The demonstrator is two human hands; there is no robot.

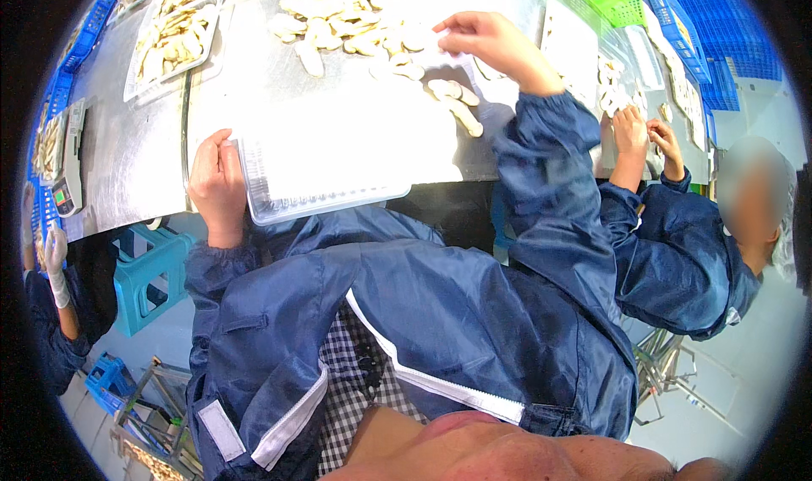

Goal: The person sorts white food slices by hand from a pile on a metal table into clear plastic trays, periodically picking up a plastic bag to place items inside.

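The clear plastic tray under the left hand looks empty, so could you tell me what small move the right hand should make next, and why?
Probably carry a slice back to the clear tray. The right hand is pinching at the pile of pale slices at the far side of the steel table, while the left hand steadies the tray's near corner. No slices show in the tray, so filling it seems the likely step.

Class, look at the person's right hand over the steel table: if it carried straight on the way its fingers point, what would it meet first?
Probably the pile of pale slices. The right hand points leftward across the table toward it, though its height above them is unclear.
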